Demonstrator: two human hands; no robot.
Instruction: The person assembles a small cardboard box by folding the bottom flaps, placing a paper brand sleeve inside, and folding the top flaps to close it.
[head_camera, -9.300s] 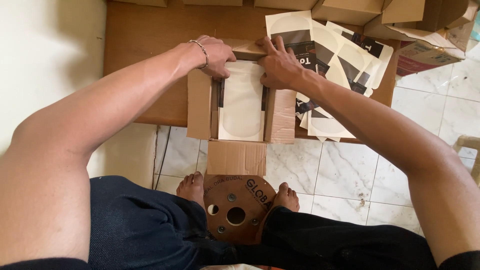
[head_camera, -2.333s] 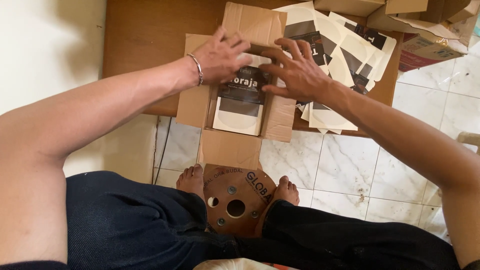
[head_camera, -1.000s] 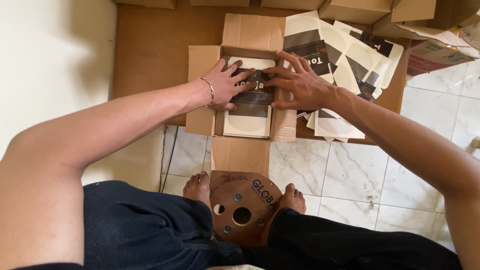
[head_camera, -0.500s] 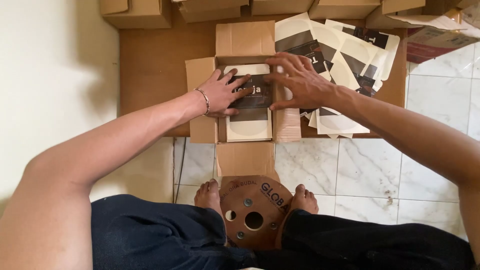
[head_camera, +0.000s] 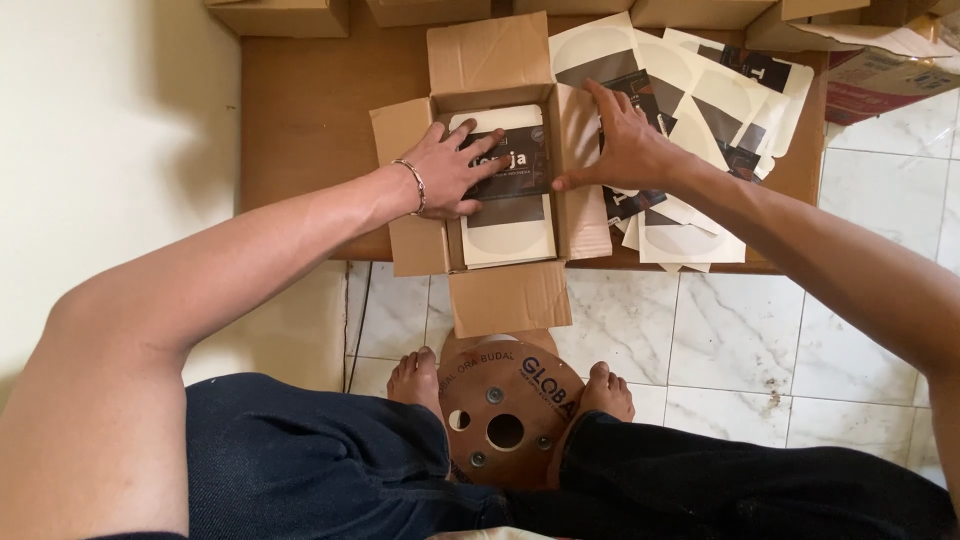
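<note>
An open cardboard box (head_camera: 420, 240) sits at the front edge of a low wooden table (head_camera: 300, 110), all flaps spread out. Inside lie flat cream pouches with dark labels (head_camera: 510, 215). My left hand (head_camera: 455, 170) presses flat on the top pouch, fingers spread, a thin bracelet at the wrist. My right hand (head_camera: 625, 145) rests on the box's right flap and reaches onto a fanned pile of the same pouches (head_camera: 690, 110) beside the box. Neither hand grips anything.
Several closed cardboard boxes (head_camera: 285, 15) line the table's far edge, with a torn red-printed carton (head_camera: 885, 60) at the right. A round wooden spool (head_camera: 510, 410) stands between my bare feet on the white tiled floor. A pale wall is at the left.
My right hand has moved off the pouch in the box and rightward onto the flap and the loose pile. My left hand stays pressed on the top pouch.
</note>
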